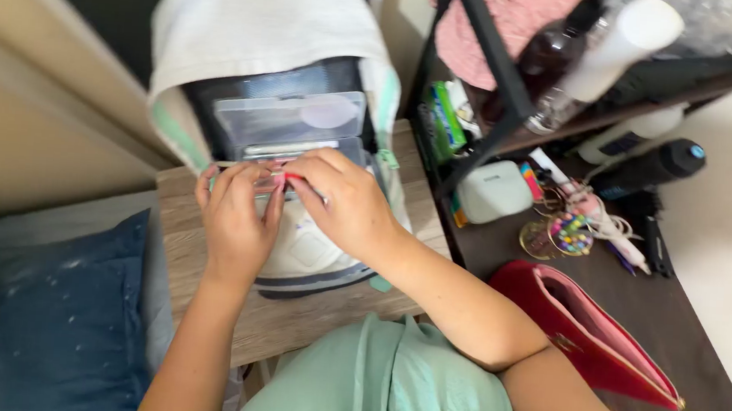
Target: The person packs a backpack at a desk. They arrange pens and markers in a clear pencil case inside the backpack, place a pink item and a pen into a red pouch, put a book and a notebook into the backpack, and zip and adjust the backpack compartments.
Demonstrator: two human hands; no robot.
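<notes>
Both hands, left [236, 222] and right [345, 204], pinch a thin pink-tipped stick [278, 176] together, seemingly to steady it. It lies at twelve o'clock from them (over the open backpack [258, 35]).

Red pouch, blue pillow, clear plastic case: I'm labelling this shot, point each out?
Red pouch [585, 328], head view, on its pink lining.
Blue pillow [57, 321], head view, mid fabric.
Clear plastic case [290, 121], head view, on its lid.

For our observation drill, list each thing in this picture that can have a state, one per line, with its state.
backpack: open, flap thrown back
clear case: shut, standing in the backpack
left hand: pinching a small item
right hand: pinching the same item
red pouch: open, lying flat
</notes>
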